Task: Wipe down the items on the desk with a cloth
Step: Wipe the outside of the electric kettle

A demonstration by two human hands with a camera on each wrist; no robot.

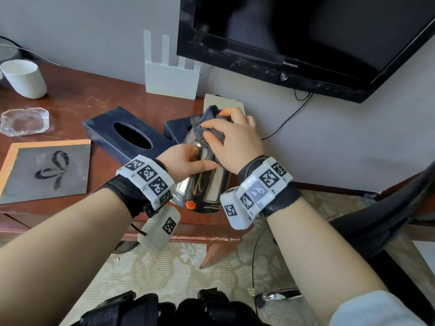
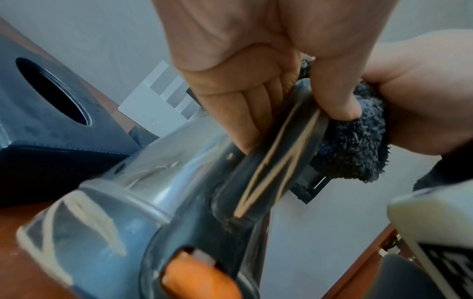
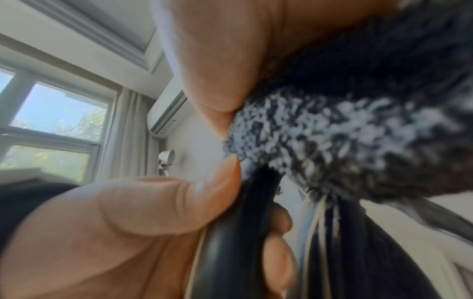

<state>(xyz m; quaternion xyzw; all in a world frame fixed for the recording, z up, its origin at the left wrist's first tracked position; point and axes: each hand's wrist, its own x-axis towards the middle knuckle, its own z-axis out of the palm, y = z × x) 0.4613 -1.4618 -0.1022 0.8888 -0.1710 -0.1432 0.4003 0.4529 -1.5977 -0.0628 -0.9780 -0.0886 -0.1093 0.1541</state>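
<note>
We have the electric kettle tipped toward us at the desk's front edge, just right of the tissue box; our left hand curls round its black handle, the firm place to grip; our right hand pinches the soft fluffy cloth against the kettle's top; the polished steel body looks slippery and rigid, probably light if empty.

Right hand and dark cloth hide the kettle's top; the right-wrist view is blurred, kettle base partly behind wristbands.
</note>
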